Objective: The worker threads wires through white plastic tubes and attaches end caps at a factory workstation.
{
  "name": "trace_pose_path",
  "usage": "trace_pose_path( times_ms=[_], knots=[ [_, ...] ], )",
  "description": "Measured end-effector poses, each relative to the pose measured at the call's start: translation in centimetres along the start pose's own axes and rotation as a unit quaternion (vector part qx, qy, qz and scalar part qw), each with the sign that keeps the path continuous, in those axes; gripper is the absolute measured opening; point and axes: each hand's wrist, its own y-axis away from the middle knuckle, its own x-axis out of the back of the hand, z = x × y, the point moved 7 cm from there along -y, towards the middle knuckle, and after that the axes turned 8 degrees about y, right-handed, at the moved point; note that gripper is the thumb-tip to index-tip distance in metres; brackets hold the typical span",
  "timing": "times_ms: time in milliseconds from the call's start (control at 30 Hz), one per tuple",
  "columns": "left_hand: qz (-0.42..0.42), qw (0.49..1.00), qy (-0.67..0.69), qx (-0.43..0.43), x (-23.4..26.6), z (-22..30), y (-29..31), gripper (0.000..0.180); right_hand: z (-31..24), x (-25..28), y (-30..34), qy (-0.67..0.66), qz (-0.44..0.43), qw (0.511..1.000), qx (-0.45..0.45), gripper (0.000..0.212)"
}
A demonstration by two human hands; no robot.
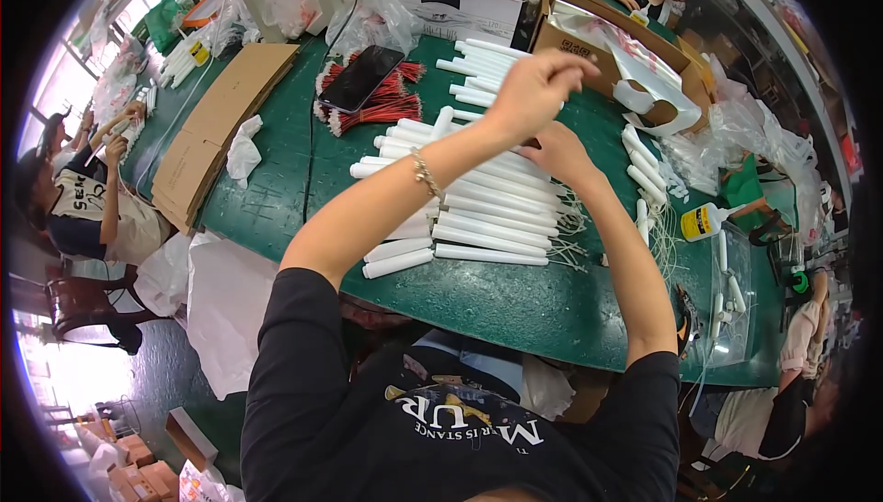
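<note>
My left hand (541, 88) is raised over the far part of the tube pile, its fingers loosely bent toward the right; I see nothing in them. Just below and to its right, my right hand (566, 154) reaches in over the white tubes (497, 210). Its fingertips are partly hidden behind my left wrist, so I cannot tell what they hold. The tubes lie side by side in rows, thin pale wires (572, 217) coming from their right ends. More white tubes (474, 70) lie beyond my hands.
A black phone (363, 79) rests on bundled red wires (391, 107). Flat cardboard (216, 130) lies at left on the green table (267, 217). An open carton (685, 70) stands far right, a glue bottle (704, 222) nearer. Other people sit at both sides.
</note>
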Motion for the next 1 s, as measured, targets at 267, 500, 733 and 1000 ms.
trace_pose_path(
  times_ms=[267,500,733,1000],
  knots=[
    [-0.113,0.986,-0.090,-0.078,-5.5,-5.8,2.2,0.017,5.9,5.1,4.3,-0.039,0.060,0.993,-0.095,0.018],
    [-0.380,0.904,-0.163,0.105,-9.3,-12.9,3.8,0.018,12.6,8.9,9.4,-0.144,0.099,0.969,-0.174,0.016],
    [-0.412,0.873,-0.255,0.057,-2.7,-12.0,1.6,0.017,13.5,9.5,12.4,-0.181,0.110,0.956,-0.204,0.018],
    [-0.420,0.766,-0.450,0.187,9.1,-9.5,4.6,0.028,12.6,11.0,13.7,-0.255,0.118,0.936,-0.210,0.021]
  ],
)
